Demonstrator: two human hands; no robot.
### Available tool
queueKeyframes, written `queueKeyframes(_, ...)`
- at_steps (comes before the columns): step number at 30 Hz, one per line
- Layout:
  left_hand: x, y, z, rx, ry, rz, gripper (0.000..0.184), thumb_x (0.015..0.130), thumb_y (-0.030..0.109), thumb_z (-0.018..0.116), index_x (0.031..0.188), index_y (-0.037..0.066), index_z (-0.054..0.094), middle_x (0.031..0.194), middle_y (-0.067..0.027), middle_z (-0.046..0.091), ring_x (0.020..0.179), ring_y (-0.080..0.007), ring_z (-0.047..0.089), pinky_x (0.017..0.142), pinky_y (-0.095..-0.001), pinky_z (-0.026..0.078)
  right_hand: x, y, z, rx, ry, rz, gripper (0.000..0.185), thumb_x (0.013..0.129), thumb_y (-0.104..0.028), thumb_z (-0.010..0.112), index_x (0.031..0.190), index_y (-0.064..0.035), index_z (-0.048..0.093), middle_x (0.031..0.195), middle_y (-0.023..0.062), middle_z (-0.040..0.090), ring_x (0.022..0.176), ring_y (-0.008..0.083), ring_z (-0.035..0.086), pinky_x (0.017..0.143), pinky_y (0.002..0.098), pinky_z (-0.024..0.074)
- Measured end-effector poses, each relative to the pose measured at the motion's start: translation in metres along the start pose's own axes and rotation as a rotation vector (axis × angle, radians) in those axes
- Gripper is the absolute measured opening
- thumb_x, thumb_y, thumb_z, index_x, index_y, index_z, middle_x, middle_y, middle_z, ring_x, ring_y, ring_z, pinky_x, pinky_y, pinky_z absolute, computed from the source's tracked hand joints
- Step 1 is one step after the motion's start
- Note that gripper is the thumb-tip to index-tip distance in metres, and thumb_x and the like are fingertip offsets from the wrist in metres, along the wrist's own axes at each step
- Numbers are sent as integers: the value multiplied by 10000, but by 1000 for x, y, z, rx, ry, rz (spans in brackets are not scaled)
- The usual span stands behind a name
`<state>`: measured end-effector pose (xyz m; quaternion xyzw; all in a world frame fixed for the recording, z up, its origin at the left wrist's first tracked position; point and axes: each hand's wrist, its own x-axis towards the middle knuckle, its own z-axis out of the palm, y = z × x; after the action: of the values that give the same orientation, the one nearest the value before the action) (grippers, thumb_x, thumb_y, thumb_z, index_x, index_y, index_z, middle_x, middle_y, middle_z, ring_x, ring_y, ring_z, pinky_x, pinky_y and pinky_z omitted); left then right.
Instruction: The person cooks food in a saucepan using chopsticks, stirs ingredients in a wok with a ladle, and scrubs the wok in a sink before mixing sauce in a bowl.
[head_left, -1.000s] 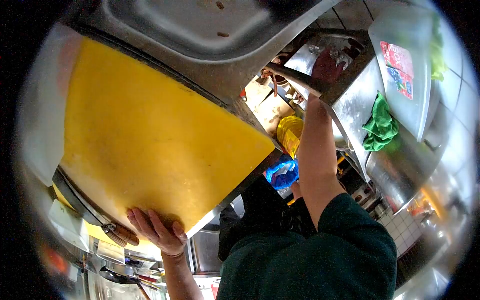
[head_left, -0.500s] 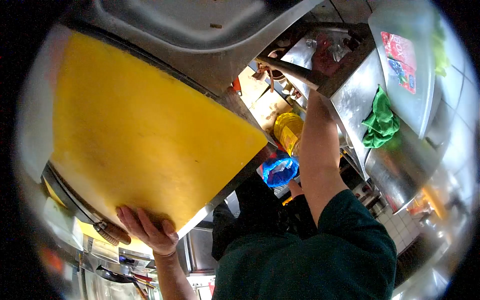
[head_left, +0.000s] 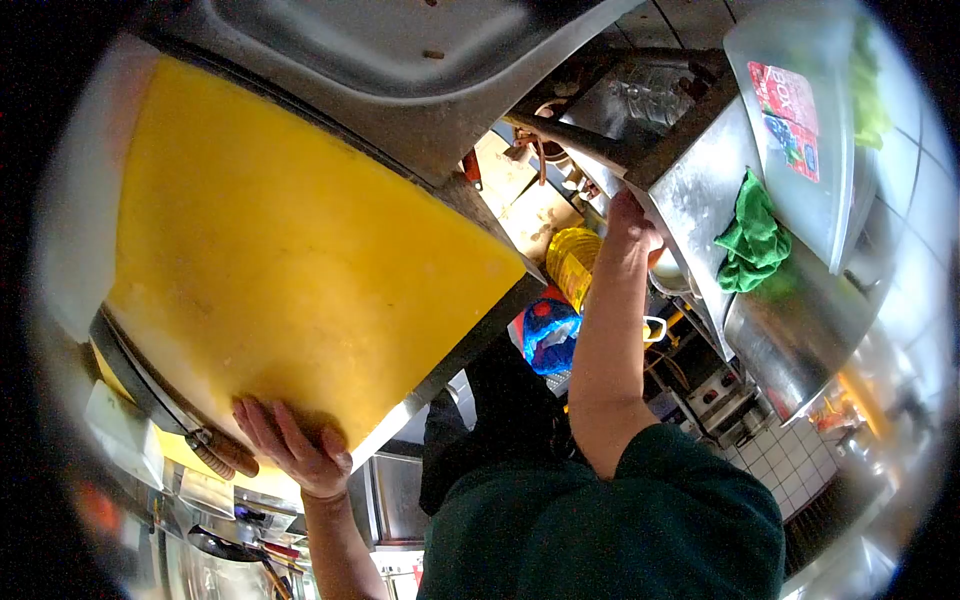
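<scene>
My left hand (head_left: pixel 297 455) lies flat with its fingers spread on the near edge of a large yellow board (head_left: pixel 300 250). Beside it on the left is a brown, coil-wrapped handle (head_left: pixel 222 455), joined to a dark curved piece. My right hand (head_left: pixel 636 222) is at the front edge of a metal shelf unit (head_left: pixel 700 165). Its fingers are largely hidden there, so I cannot make out whether it holds anything. Inside the unit's opening lies clear plastic ware (head_left: pixel 645 100). Below my right hand stand a yellow-labelled bottle (head_left: pixel 573 262) and a blue plastic bag (head_left: pixel 552 335).
A green cloth (head_left: pixel 755 240) hangs over the unit's edge. To the right stand a clear plastic box (head_left: pixel 830 190) with a red label and a large metal pot (head_left: pixel 795 330). A metal sink (head_left: pixel 400 60) borders the board's far side. Ladle-like utensils (head_left: pixel 225 545) are at lower left.
My right hand has drawn back out of the shelf opening to its front edge, and the arm has swung slightly left. My left hand has stayed on the board.
</scene>
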<state>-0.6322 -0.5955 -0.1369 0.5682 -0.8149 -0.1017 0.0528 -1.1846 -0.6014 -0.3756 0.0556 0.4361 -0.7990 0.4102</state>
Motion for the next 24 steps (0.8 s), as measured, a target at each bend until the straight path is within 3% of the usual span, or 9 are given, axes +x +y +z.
queueKeyframes(6,-2,0,0,15,-3,-3,656,1025,463,352,1464,-23,399,1525,-308,323,1405,-528,305,1142,-655,258,14,-2,7,4,-24,-28,297,951,-251,652,1092,0,579,1013,177,632,955,280,557,862,388,459)
queueKeyframes(16,1,3,1,-5,17,-25,641,1025,449,365,1459,-19,405,1516,-315,330,1398,-528,319,1142,-656,258,119,-8,55,70,-183,10,260,948,-248,648,1051,-17,585,960,154,628,880,259,549,797,368,453)
queueKeyframes(24,4,5,-1,4,4,-19,632,1026,443,365,1465,-10,402,1519,-311,329,1399,-525,321,1137,-653,267,135,-4,68,69,-201,19,233,947,-246,644,1018,-31,589,917,136,625,821,243,543,744,353,448)
